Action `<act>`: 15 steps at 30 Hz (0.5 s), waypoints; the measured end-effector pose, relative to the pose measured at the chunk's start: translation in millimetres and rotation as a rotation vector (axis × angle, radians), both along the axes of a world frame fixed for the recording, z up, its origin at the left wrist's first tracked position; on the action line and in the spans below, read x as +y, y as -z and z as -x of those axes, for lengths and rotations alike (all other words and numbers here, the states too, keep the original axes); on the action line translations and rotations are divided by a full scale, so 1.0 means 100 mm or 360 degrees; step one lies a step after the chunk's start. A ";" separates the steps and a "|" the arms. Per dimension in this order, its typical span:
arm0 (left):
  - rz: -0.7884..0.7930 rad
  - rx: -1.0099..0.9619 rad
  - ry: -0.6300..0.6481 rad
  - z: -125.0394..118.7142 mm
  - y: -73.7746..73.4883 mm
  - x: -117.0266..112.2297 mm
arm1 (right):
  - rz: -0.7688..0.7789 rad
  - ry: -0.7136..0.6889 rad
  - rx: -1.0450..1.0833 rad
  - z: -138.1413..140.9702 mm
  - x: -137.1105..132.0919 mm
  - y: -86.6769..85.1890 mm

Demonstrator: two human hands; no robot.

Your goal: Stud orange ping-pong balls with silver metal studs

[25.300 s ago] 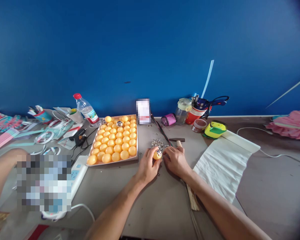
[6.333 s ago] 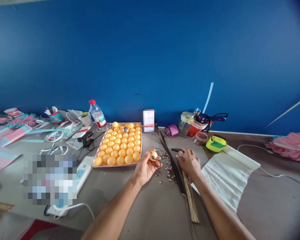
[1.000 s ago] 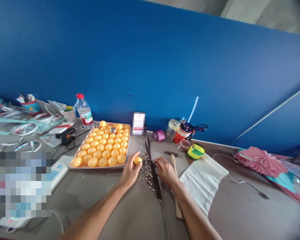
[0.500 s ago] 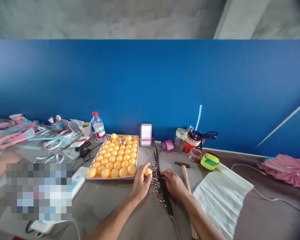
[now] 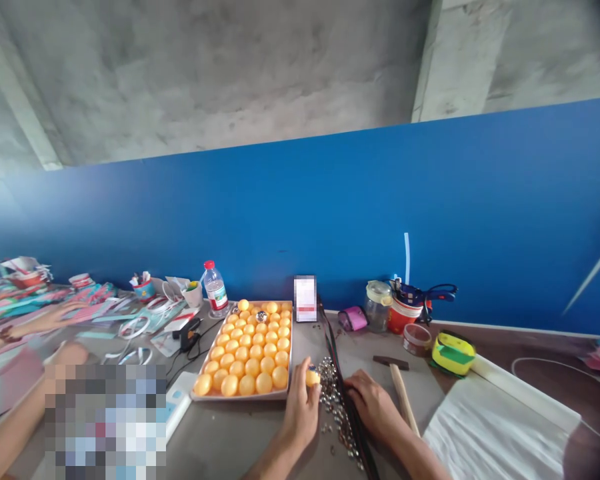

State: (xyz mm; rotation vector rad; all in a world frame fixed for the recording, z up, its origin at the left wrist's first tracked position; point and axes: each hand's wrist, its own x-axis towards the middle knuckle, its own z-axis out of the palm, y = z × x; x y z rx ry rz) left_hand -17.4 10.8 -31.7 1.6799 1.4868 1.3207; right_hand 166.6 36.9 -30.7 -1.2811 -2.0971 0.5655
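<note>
My left hand (image 5: 301, 408) is closed round a yellow ball (image 5: 312, 378), held just right of a tray (image 5: 240, 396) filled with several yellow balls. My right hand (image 5: 375, 407) rests knuckles up on the table, fingers curled down at a heap of small silver studs (image 5: 331, 397) and a bundle of dark thin rods (image 5: 347, 400). What its fingertips hold, if anything, is hidden. A hammer (image 5: 399, 387) with a wooden handle lies just right of that hand.
A water bottle (image 5: 214, 289), a jar (image 5: 379, 306), a red cup of tools (image 5: 401, 315), a yellow-green case (image 5: 453, 352) and white cloth (image 5: 490, 433) stand around. A power strip (image 5: 180, 403) lies left of the tray. Another person's hands (image 5: 55, 320) work at far left.
The view has tilted upward, showing the concrete ceiling. My hands stay at the stud heap, the left still on the ball, sitting lower in the picture.
</note>
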 end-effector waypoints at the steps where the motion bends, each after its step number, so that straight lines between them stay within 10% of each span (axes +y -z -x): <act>1: 0.0008 -0.0005 0.0006 0.00 0.00 0.00 | 0.0005 -0.0002 0.0015 0.00 0.00 0.00; 15: 0.0119 -0.0021 0.0159 -0.02 0.05 0.02 | 0.0255 -0.0001 0.0558 -0.08 0.02 -0.09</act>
